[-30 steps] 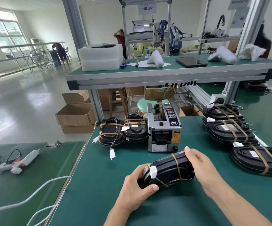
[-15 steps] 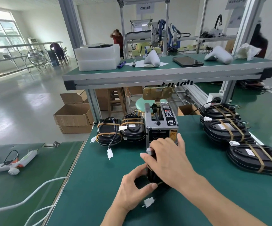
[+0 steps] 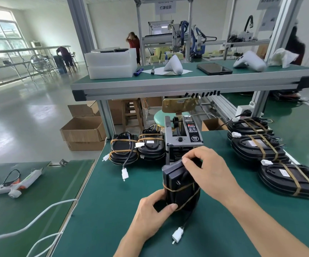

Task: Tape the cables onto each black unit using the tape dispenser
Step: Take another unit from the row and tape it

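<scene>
A black unit [image 3: 180,184] is held up on its end on the green table [image 3: 98,210], just below the middle of the frame. Its lower end is gripped by the left hand [image 3: 152,217], with the thumb pressed on the front. Its top end is held by the right hand [image 3: 208,173], whose fingers are curled over the top edge. Both grips are closed on the unit. A strip of brown tape [image 3: 177,189] is seen across its middle. A black cable with a white plug [image 3: 177,235] hangs from it onto the table.

The tape dispenser [image 3: 182,138] stands right behind the unit. Two taped units [image 3: 137,148] are set to the left of it. More taped units [image 3: 261,147] are lined up at the right of the frame. A white glue gun [image 3: 18,184] lies on another table at the left.
</scene>
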Demonstrator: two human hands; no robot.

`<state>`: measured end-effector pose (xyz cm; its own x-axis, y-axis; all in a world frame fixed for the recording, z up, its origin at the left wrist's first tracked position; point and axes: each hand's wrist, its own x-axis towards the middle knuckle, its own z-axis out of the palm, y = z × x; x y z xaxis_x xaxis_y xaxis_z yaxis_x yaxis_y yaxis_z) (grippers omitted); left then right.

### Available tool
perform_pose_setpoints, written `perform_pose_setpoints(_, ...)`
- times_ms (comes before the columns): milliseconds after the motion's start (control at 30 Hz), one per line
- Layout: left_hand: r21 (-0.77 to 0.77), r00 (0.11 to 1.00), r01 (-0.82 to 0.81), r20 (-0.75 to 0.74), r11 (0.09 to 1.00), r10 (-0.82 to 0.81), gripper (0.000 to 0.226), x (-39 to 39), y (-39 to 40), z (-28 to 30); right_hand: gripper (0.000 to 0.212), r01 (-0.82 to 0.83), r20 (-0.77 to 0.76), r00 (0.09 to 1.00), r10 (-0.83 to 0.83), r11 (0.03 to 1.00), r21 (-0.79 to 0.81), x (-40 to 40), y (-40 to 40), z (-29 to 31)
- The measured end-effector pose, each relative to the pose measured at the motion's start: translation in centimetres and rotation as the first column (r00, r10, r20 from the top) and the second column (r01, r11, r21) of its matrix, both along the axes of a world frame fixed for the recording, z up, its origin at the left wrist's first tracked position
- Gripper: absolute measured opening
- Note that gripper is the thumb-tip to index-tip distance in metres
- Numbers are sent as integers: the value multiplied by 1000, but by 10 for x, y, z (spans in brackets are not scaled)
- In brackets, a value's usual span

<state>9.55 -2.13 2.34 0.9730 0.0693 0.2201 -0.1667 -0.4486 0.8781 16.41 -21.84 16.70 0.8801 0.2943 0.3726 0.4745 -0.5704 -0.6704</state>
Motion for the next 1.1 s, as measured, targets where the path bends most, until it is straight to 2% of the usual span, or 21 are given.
perform_pose_setpoints(33, 1, 1000, -3, 2, 1000, 3, 30, 0, 0, 1, 7, -20, 14, 1000, 21, 999, -44, 1, 2, -1)
perform_pose_setpoints(133, -1, 1000, 5, 5, 1000, -5, 31, 0, 0, 1, 32, -80, 46, 995, 88, 986, -145, 0, 8, -1)
perform_pose_setpoints(167, -4, 1000, 10, 3, 1000, -10, 32, 0, 0, 1, 34, -80, 69, 993, 92, 984, -157, 0, 10, -1)
perform_pose_setpoints(333, -20, 999, 45, -2, 999, -45, 56, -2, -1, 4, 31, -54, 178, 980, 90, 979, -197, -14, 16, -6)
perform_pose_setpoints(433, 8, 1000, 23, -17, 1000, -23, 48, -1, 0, 3, 34, -46, 206, 973, 104, 962, -269, -22, 23, -10)
perform_pose_setpoints(500, -2, 1000, 11, -22, 1000, -11, 44, -2, 0, 1, 34, -77, 190, 974, 124, 969, -234, -21, 25, -12)
perform_pose_setpoints(567, -28, 1000, -22, 2, 999, 22, 43, -3, 1, 1, 29, -105, 123, 987, 106, 994, -21, -15, 23, -12)
perform_pose_setpoints(600, -51, 999, -37, 16, 998, 38, 45, -3, 3, 0, 24, -62, 73, 996, 53, 990, 127, -9, 21, -13)
perform_pose_setpoints(667, -89, 998, -48, 28, 995, 51, 48, -2, 6, -2, 11, 133, -102, 990, -102, 918, 374, 9, 14, -19)
perform_pose_setpoints(700, -102, 998, -47, 24, 994, 50, 49, -1, 8, -3, 9, 242, -219, 962, -160, 873, 424, 20, 10, -25)
perform_pose_setpoints(767, -127, 999, -47, 13, 991, 49, 48, 0, 10, -6, 12, 387, -452, 873, -181, 821, 419, 39, 5, -42)
perform_pose_setpoints(833, -162, 998, -53, 12, 985, 56, 46, 0, 11, -6, 15, 435, -588, 797, -140, 809, 396, 50, 4, -58)
perform_pose_setpoints(900, -213, 999, -49, -1, 976, 50, 44, -1, 13, -6, 17, 437, -614, 776, -142, 823, 362, 56, 9, -68)
perform_pose_setpoints(1100, -273, 1000, -8, -21, 962, 3, 53, -17, 31, -3, 20, 403, -555, 817, -159, 845, 352, 67, 35, -67)
